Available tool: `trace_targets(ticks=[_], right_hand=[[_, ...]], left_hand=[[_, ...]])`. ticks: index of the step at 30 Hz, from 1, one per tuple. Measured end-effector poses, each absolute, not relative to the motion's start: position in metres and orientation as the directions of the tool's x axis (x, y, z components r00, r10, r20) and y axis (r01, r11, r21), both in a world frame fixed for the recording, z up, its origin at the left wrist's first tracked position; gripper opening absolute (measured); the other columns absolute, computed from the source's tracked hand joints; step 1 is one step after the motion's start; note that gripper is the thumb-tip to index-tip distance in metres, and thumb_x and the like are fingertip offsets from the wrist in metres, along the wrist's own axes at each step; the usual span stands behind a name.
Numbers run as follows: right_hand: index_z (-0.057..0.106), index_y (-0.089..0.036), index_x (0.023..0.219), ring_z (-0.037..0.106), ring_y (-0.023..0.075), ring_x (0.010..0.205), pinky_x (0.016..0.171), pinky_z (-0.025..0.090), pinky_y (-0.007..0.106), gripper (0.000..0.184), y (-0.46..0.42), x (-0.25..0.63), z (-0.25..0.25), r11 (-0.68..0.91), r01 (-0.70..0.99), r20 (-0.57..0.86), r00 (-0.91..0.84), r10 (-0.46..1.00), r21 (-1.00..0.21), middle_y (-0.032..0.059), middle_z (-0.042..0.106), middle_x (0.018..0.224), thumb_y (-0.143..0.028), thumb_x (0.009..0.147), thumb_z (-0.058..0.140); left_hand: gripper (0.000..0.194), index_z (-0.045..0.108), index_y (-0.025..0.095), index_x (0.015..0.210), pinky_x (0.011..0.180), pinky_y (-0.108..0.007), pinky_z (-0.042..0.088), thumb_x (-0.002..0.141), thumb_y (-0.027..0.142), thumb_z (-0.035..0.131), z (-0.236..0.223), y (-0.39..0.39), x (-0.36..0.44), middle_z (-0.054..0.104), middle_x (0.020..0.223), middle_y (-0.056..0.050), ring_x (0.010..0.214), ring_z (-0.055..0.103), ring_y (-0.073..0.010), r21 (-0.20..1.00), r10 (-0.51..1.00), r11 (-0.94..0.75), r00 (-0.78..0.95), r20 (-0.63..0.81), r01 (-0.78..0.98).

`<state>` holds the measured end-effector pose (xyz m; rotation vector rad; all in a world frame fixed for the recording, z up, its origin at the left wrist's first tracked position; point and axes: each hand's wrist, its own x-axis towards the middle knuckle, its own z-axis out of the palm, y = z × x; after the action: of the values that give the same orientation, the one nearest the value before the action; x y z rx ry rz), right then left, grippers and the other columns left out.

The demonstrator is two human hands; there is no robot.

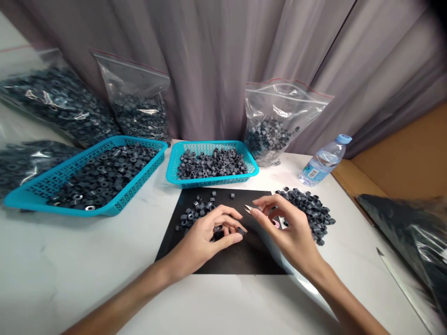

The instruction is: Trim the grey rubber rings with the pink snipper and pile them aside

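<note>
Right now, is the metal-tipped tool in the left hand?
No, the metal-tipped tool projects from the right hand, while the left hand holds a small dark ring.

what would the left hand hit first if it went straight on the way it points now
Most likely the right hand, or the tweezers it holds; they face the left hand over the black mat. Heights are hard to judge, so it could pass above or below.
</note>
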<state>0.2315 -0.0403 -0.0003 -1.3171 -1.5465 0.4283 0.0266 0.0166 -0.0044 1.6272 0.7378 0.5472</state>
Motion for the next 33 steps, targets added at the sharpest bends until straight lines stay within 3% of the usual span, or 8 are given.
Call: trace_targets(ticks=[5,11,16,21,28,33], right_hand=[[0.063,-0.021,0.093,0.063,0.0153,0.077,0.067,0.051,0.026,0.014,-0.04,0.23,-0.001,0.276,0.383,0.359,0.164,0.919,-0.882,0.0023,0.067,0.089,-0.035,0.091,0.067],[0.066,-0.02,0.089,0.058,0.014,0.071,0.057,0.049,0.024,0.019,-0.036,0.234,-0.002,0.238,0.196,0.269,0.149,0.951,-0.951,0.0025,0.065,0.085,-0.039,0.089,0.069],[0.069,-0.022,0.102,0.062,0.0153,0.075,0.056,0.051,0.025,0.021,-0.034,0.239,-0.006,0.248,0.227,0.274,0.089,0.958,-0.942,0.0059,0.068,0.1,-0.038,0.088,0.07],[0.069,-0.023,0.106,0.061,0.0137,0.071,0.057,0.052,0.025,0.019,-0.036,0.238,-0.008,0.296,0.24,0.325,0.089,0.942,-0.924,0.0053,0.069,0.101,-0.035,0.091,0.067],[0.07,-0.023,0.104,0.061,0.0119,0.067,0.058,0.052,0.025,0.016,-0.037,0.233,-0.008,0.343,0.269,0.358,0.005,0.934,-0.9,0.004,0.07,0.098,-0.031,0.091,0.067],[0.07,-0.022,0.106,0.06,0.0129,0.065,0.06,0.052,0.026,0.019,-0.037,0.23,-0.01,0.319,0.307,0.348,0.041,0.937,-0.897,0.0028,0.071,0.086,-0.033,0.091,0.067]], left_hand=[[0.027,0.057,0.026,0.112,0.089,-0.03,0.044,0.089,0.034,0.069,-0.002,0.017,0.027,0.073,0.105,0.001,0.091,0.057,-0.0138,0.991,0.719,-0.058,0.693,-0.043,0.121],[0.025,0.059,0.026,0.113,0.09,-0.031,0.044,0.09,0.032,0.068,0.002,0.014,0.027,0.073,0.107,0.0,0.093,0.057,-0.0141,0.993,0.722,-0.063,0.692,-0.022,0.098],[0.023,0.061,0.026,0.113,0.09,-0.031,0.044,0.091,0.031,0.066,0.003,0.012,0.026,0.072,0.109,-0.001,0.095,0.059,-0.0149,0.993,0.728,-0.08,0.686,-0.001,0.087],[0.015,0.062,0.025,0.107,0.085,-0.03,0.043,0.093,0.032,0.063,0.006,0.013,0.026,0.069,0.107,-0.001,0.097,0.06,-0.0154,0.986,0.748,-0.122,0.664,0.016,0.114],[0.018,0.061,0.025,0.113,0.101,-0.032,0.041,0.096,0.032,0.057,0.006,0.013,0.028,0.063,0.114,-0.002,0.116,0.057,-0.0187,0.999,0.749,-0.027,0.662,0.007,0.019],[0.021,0.061,0.024,0.113,0.081,-0.027,0.043,0.095,0.035,0.059,0.007,0.013,0.029,0.062,0.102,-0.002,0.097,0.058,-0.0161,0.997,0.762,0.071,0.644,-0.075,0.033]])
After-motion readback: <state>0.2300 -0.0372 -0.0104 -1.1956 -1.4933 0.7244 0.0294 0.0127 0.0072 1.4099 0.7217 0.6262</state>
